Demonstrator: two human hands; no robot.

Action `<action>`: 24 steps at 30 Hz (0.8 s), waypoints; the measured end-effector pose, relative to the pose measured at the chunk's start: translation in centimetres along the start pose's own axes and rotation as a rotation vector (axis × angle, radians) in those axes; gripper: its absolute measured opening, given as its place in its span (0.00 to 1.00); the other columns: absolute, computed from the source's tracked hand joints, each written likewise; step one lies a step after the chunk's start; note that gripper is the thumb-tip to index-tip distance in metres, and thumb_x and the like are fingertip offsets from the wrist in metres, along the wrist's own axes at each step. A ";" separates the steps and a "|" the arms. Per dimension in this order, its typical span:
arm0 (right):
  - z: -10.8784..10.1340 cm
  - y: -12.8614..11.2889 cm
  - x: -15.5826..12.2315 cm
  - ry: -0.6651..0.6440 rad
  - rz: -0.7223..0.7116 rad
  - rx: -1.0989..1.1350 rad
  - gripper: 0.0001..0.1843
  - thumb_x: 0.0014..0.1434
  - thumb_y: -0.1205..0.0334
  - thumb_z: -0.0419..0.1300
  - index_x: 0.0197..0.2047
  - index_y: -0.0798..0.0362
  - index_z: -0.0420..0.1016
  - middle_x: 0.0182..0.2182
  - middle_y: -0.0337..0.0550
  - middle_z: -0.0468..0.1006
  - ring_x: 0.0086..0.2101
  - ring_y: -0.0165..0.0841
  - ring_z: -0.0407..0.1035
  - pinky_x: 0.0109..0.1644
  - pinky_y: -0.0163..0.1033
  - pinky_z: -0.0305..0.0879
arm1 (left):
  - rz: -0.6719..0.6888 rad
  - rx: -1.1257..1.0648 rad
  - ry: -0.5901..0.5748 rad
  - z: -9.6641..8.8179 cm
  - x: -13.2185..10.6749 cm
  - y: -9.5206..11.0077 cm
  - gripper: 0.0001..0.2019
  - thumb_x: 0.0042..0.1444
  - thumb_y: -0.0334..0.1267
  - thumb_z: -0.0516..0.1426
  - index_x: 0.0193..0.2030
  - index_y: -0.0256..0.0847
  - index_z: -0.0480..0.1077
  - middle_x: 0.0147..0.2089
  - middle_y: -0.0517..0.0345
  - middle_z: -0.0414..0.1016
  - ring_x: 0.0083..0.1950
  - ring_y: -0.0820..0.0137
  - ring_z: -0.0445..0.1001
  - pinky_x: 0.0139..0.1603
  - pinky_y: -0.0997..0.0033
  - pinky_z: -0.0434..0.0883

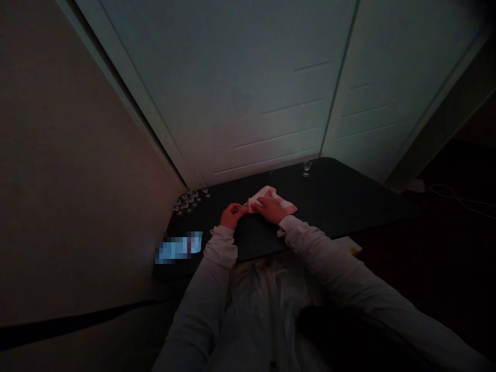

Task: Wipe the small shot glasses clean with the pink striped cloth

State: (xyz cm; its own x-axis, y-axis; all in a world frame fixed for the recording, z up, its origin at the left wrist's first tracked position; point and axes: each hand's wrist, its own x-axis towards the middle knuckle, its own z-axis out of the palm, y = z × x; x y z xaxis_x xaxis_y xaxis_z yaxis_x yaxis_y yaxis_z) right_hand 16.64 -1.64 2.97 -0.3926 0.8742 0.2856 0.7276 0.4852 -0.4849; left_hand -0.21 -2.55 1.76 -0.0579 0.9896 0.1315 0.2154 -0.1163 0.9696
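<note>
My left hand (pixel 231 215) is closed, its fingertips pinching a small shiny clear piece that looks like the stem or foot of a small stemmed glass (pixel 243 206). The rest of that glass is hidden by the cloth. My right hand (pixel 271 209) is closed on a pink and white cloth (pixel 285 205), which it presses around the glass close to my left fingers. Both hands are just above the dark table, near its middle.
Several small stemmed glasses (pixel 189 200) stand grouped at the table's left back corner. Another stemmed glass (pixel 307 169) stands alone at the back right. A lit, blurred-out phone-like screen (pixel 178 247) lies front left on the dark table (pixel 349 191). White panels rise behind.
</note>
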 end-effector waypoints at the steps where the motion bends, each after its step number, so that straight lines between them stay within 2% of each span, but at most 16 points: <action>1: 0.0 0.0 0.0 -0.003 0.003 0.003 0.16 0.56 0.57 0.43 0.34 0.58 0.67 0.32 0.48 0.71 0.33 0.34 0.63 0.38 0.37 0.53 | -0.001 0.000 0.002 0.0 0.0 0.0 0.16 0.34 0.44 0.59 0.29 0.37 0.65 0.25 0.61 0.67 0.27 0.75 0.66 0.30 0.73 0.62; 6: 0.1 0.1 -0.1 -0.001 -0.030 0.026 0.15 0.56 0.57 0.43 0.35 0.57 0.67 0.34 0.47 0.71 0.35 0.34 0.63 0.39 0.36 0.52 | 0.001 -0.027 0.000 0.1 0.0 0.2 0.15 0.35 0.44 0.59 0.29 0.37 0.65 0.24 0.61 0.67 0.26 0.75 0.65 0.30 0.73 0.62; 11: 0.0 0.0 -0.2 0.009 -0.041 0.032 0.15 0.56 0.57 0.43 0.33 0.57 0.66 0.31 0.46 0.71 0.33 0.32 0.64 0.38 0.36 0.53 | -0.016 -0.025 -0.008 0.1 -0.2 0.7 0.15 0.35 0.44 0.59 0.29 0.37 0.64 0.23 0.61 0.67 0.26 0.75 0.65 0.29 0.73 0.61; 24: -0.3 -0.4 -0.2 0.029 -0.003 0.065 0.16 0.56 0.57 0.42 0.34 0.56 0.67 0.33 0.45 0.71 0.34 0.32 0.64 0.38 0.35 0.54 | 0.040 -0.036 -0.056 0.0 -0.5 0.9 0.14 0.35 0.42 0.59 0.31 0.38 0.65 0.22 0.63 0.65 0.26 0.76 0.64 0.28 0.75 0.61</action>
State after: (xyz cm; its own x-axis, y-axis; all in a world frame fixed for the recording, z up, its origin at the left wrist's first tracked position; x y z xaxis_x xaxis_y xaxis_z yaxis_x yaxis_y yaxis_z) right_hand 16.56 -2.01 3.34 -0.3778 0.8724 0.3101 0.6878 0.4886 -0.5368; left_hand 0.00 -3.13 2.60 0.0049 0.9871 0.1598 0.1813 -0.1580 0.9706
